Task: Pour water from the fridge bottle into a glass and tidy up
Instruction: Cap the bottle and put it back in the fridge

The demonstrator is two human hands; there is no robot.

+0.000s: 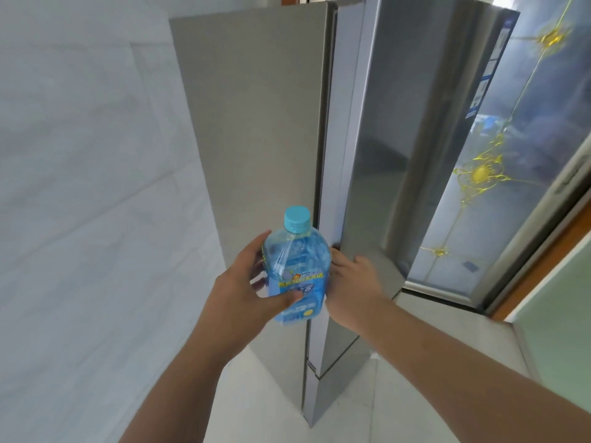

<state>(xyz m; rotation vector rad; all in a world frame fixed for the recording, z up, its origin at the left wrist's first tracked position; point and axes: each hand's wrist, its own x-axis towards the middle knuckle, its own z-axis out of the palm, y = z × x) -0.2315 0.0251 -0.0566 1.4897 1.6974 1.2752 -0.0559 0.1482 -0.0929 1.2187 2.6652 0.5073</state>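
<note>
The bottle point(295, 270) sits between both hands, left hand point(246, 282) and right hand point(351, 282), before the fridge point(367, 139).

The fridge point(256, 123) looks like brushed metal, its door point(399, 123) glossier. The bottle point(295, 266) is clear bluish plastic with a matt cap point(297, 219) and glossy label point(300, 282). Floor tiles point(431, 330) look smooth.

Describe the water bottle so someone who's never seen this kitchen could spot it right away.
Start at the tall silver fridge in the middle of the view. Low in front of its door edge, the left hand holds a clear blue-tinted plastic bottle upright by its side. Its light blue screw cap and blue-and-yellow label set it apart from the plain grey metal around it.
</note>
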